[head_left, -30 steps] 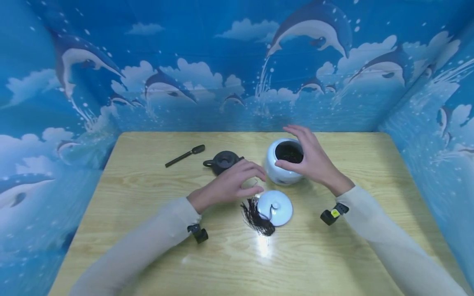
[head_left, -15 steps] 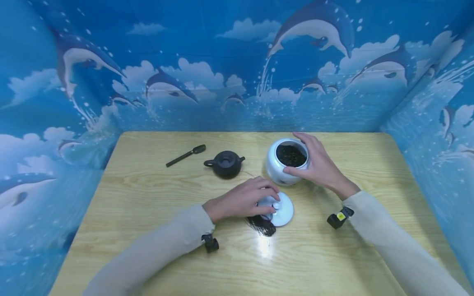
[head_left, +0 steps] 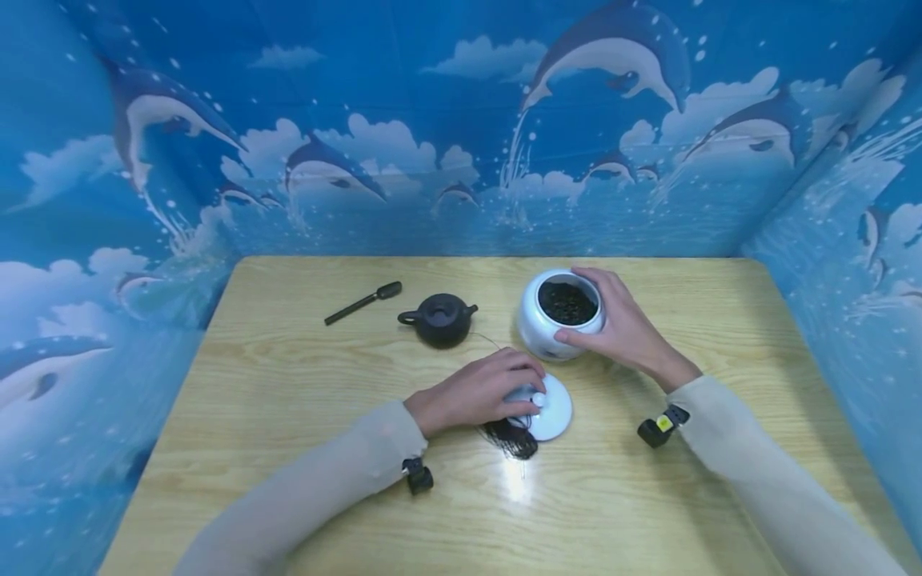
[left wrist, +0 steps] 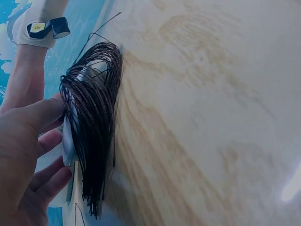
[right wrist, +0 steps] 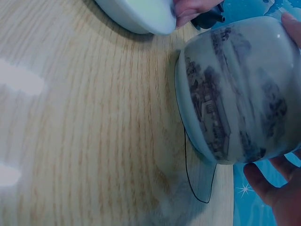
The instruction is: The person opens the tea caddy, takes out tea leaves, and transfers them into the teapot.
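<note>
My left hand (head_left: 486,392) is over the white lid (head_left: 556,408), thumb and fingertips pinching at its knob. The lid lies on the table in front of the jar. A dark cord tassel (left wrist: 94,122) fills the middle of the left wrist view, strands hanging across the lid's side. My right hand (head_left: 623,328) holds the white round jar (head_left: 536,328) from the right, thumb at the near rim and fingers on the far side. The jar seems slightly tilted toward me, and dark loose leaves (head_left: 567,304) show inside. Painted scenery (right wrist: 211,108) covers its wall.
A black teapot (head_left: 442,322) stands left of the jar. Farther left lies a dark scoop (head_left: 363,303). One thin cord (right wrist: 197,200) loops out near the jar's base. Blue dolphin-print cloth (head_left: 432,160) walls the table's back and sides.
My left hand has moved right and nearer, from beside the teapot onto the lid. The right hand has closed around the jar, whose mouth has tipped toward me, showing more leaves.
</note>
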The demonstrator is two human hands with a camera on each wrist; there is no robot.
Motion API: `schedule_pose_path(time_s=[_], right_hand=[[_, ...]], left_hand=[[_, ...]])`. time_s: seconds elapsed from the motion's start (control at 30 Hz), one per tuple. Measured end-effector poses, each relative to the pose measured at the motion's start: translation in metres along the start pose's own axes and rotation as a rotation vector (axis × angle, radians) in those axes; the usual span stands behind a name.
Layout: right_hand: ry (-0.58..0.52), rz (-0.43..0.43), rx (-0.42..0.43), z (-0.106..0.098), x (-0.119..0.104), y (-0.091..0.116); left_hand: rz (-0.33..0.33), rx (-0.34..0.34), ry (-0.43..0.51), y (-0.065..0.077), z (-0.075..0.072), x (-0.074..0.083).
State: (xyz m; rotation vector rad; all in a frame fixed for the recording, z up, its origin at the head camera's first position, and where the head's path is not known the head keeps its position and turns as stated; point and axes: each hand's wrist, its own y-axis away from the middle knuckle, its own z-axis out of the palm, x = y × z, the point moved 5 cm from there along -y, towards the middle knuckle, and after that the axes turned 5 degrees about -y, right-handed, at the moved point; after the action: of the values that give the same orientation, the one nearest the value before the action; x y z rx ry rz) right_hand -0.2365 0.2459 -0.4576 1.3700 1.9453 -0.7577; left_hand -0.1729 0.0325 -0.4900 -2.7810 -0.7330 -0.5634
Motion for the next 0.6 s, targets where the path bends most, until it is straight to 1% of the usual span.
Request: schedule_pose_path(time_s=[0.17, 0.3, 0.5, 0.6], right_hand=[[-0.011, 0.021, 0.006, 0.001, 0.001, -0.001], [-0.019, 0.03, 0.01, 0.002, 0.003, 0.0], [-0.024, 0.037, 0.0, -0.001, 0.007, 0.004], [-0.024, 0.039, -0.008, -0.002, 0.01, 0.006]], left_hand=[[-0.014, -0.012, 0.04, 0.0, 0.003, -0.001], [-0.003, -0.005, 0.046, 0.0, 0.004, -0.002], [0.034, 0.023, 0.074, 0.002, 0.001, -0.003], [0.062, 0.064, 0.118, 0.005, -0.006, -0.005]])
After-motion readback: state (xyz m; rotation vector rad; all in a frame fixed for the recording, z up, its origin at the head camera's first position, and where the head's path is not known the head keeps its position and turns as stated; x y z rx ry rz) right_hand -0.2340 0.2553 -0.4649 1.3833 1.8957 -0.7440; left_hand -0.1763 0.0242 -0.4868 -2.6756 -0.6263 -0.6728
